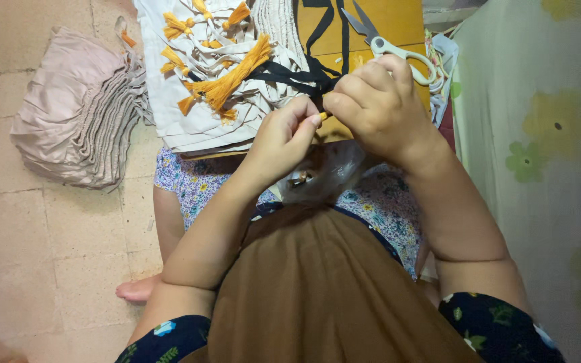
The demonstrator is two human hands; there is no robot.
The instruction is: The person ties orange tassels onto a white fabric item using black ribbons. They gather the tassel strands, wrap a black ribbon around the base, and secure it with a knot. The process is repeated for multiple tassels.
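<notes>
Head view, looking down over the lap.

Left hand (282, 138): fingers curled in, thumb and forefinger pinched on a small yellowish bead (323, 116) at the end of the black cords (304, 77). The bead is tiny and mostly covered; its shape cannot be told.

Right hand (374, 101): fingers closed tight, knuckles up, tips meeting the left hand's fingertips at the same bead. White-handled scissors (388, 47) hang on this hand, one handle loop around a finger, blades shut and pointing away toward the far edge of the board.

Carrier: a yellow-brown wooden board (384, 20) lying across the knees. The bead and cord ends are held just above its near edge, about the middle. The black cords run from the hands up across the board toward its far edge.

On the left part of the board: a stack of cream cloth bags (196, 114) with orange tassels (226, 84) on their strings, the black cords crossing its right edge.

On the lap, just under the hands: a clear plastic bag (324, 178) with small brownish pieces inside.

On the tiled floor (48, 242), left of the board and well apart from the hands: a pile of folded beige-pink cloth (75, 111).

Right side: pale green cloth with a flower print (539, 134).
</notes>
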